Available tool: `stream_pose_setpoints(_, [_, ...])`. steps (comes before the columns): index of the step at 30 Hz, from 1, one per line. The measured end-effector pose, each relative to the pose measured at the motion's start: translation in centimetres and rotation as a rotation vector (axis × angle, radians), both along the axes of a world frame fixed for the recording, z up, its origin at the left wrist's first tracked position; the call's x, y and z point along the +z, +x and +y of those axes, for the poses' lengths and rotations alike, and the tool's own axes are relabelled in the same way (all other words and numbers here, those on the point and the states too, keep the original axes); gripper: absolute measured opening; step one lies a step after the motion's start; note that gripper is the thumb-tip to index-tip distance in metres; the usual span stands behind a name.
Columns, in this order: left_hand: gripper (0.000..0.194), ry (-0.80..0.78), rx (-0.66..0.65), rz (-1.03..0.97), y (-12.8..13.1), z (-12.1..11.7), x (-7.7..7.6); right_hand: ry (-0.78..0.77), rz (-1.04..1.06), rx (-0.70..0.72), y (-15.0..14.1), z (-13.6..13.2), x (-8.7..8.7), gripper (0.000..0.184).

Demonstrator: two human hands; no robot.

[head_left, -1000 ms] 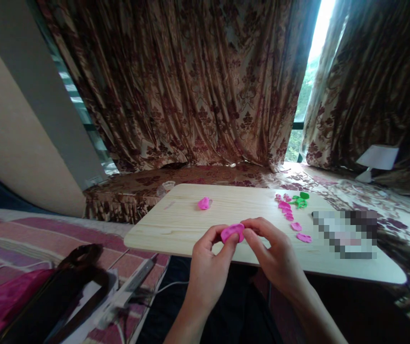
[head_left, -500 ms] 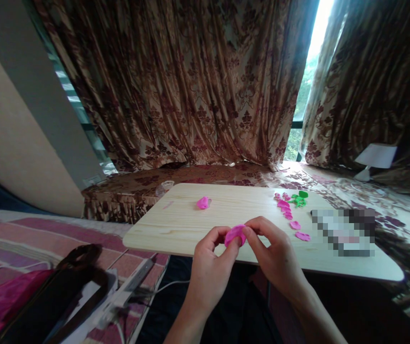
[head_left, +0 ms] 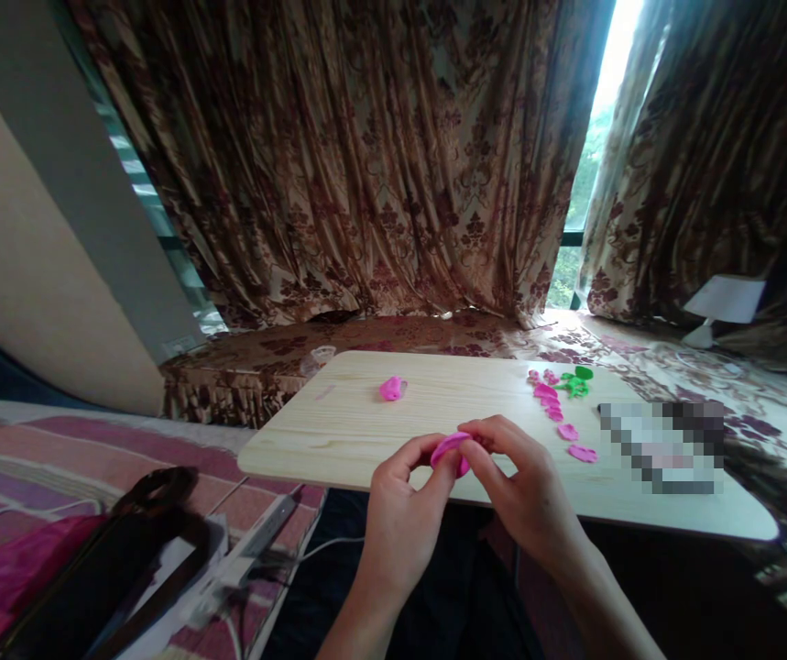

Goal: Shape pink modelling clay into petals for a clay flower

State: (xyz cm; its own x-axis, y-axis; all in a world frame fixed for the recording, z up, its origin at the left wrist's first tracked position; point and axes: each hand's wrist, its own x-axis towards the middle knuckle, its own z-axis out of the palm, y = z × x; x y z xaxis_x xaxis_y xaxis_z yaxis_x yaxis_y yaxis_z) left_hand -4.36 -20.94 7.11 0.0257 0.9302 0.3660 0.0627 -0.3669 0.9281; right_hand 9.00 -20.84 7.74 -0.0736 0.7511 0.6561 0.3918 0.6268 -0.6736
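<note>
A thin, flattened piece of pink modelling clay (head_left: 446, 447) is pinched between both hands above the table's near edge. My left hand (head_left: 407, 500) grips its left side between thumb and fingers. On its right side, the thumb and fingers of my right hand (head_left: 530, 481) press the clay, and they cover part of it. Beyond my hands, a pink clay lump (head_left: 391, 389) sits on the wooden table (head_left: 338, 431). To the right lie several flat pink clay pieces (head_left: 547, 396) in a slanting row, with green clay pieces (head_left: 575, 383) beside them.
A pixelated flat object (head_left: 668, 449) rests on the table's right part. A clear container (head_left: 317, 360) stands behind the table's left corner. At left, a dark bag (head_left: 83, 587) and a white power strip (head_left: 256, 541) lie on striped bedding. A white lamp (head_left: 726, 301) stands far right.
My right fingers have shifted left over the top of the clay piece, and its right edge now looks more folded and covered. The things on the table have stayed put.
</note>
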Motion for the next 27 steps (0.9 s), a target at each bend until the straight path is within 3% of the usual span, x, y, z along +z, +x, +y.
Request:
stream_pose_setpoints(10, [0.020, -0.035, -0.038, -0.043, 0.14, 0.11, -0.22, -0.055, 0.022, 0.006, 0.17, -0.06, -0.52, 0.008])
stream_pose_setpoints(27, [0.017, -0.032, 0.005, -0.037, 0.14, 0.11, -0.25, -0.068, 0.028, -0.029, 0.28, -0.10, -0.61, 0.011])
